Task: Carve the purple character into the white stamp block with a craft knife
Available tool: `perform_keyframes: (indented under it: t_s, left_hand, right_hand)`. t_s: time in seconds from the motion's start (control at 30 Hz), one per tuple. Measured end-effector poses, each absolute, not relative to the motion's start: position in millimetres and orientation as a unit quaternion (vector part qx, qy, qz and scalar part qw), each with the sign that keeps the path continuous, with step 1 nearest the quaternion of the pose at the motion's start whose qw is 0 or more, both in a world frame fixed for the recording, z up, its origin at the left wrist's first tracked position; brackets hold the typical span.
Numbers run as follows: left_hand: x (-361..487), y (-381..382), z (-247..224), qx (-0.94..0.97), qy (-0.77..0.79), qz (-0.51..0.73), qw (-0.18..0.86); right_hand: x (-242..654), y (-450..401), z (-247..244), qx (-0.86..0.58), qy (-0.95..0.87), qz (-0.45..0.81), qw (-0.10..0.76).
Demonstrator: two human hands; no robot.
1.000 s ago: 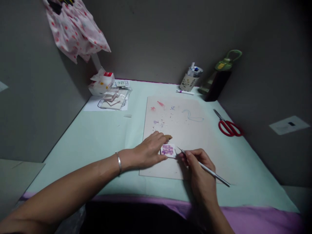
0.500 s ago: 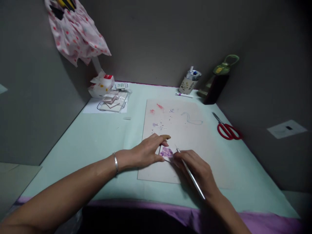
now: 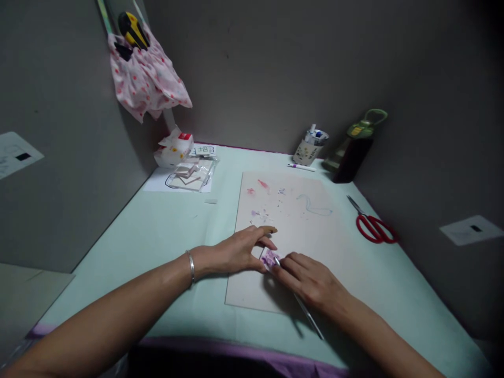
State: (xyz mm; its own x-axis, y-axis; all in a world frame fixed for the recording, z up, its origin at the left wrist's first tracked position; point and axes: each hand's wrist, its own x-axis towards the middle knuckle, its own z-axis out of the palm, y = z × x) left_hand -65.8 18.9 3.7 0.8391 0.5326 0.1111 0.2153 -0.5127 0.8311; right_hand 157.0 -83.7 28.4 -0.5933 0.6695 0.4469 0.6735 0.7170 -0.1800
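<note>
A small white block (image 3: 269,256) with purple marks on its face lies on a pale board (image 3: 252,291). My left hand (image 3: 244,250) grips the block's left side between thumb and fingers, its forefinger stretched out above. In my right hand (image 3: 305,273) is a thin silver pen-like tool (image 3: 309,316), its tip at the block's marked face and its shaft slanting down to the right. Red, purple and blue-green marks and small crumbs show on the board beyond my hands.
Red-handled scissors (image 3: 372,223) lie at the right. At the back right stand a green bottle (image 3: 350,152) and a pen cup (image 3: 308,149), a marker (image 3: 301,167) before it. Bagged blocks (image 3: 192,176) sit back left, beneath a hanging spotted cloth pouch (image 3: 147,84).
The tool's tip has come down from above the block's upper right corner onto its marked face, and my right hand has turned over it. The whole view has shifted slightly.
</note>
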Motion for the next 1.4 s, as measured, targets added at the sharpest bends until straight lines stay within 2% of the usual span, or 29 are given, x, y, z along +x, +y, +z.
perform_keyframes:
  t_s: [0.13,0.23,0.5,0.9,1.17,1.4]
  left_hand:
    - [-66.0,20.0,2.8,0.851,0.214,0.185,0.443]
    - [-65.7,19.9,4.7,0.850,0.217,0.179,0.445]
    - [-64.7,18.5,11.6,0.830,0.241,0.155,0.479]
    - [-68.2,19.3,9.5,0.836,0.217,0.142,0.484]
    - [-68.7,17.9,8.9,0.849,0.200,0.151,0.465]
    - [-69.3,16.7,11.8,0.852,0.202,0.144,0.460]
  right_hand:
    - [155.0,-88.1,21.8,-0.324,-0.918,-0.073,0.217]
    - [152.1,-88.2,21.7,-0.346,-0.908,-0.059,0.230]
    - [158.1,-91.1,11.2,-0.488,-0.810,-0.033,0.324]
    - [188.5,-96.4,11.1,-0.654,-0.647,0.001,0.391]
    - [171.2,-125.5,22.5,-0.698,-0.537,0.189,0.435]
    - [148.5,-135.9,12.4,-0.698,-0.471,0.273,0.465]
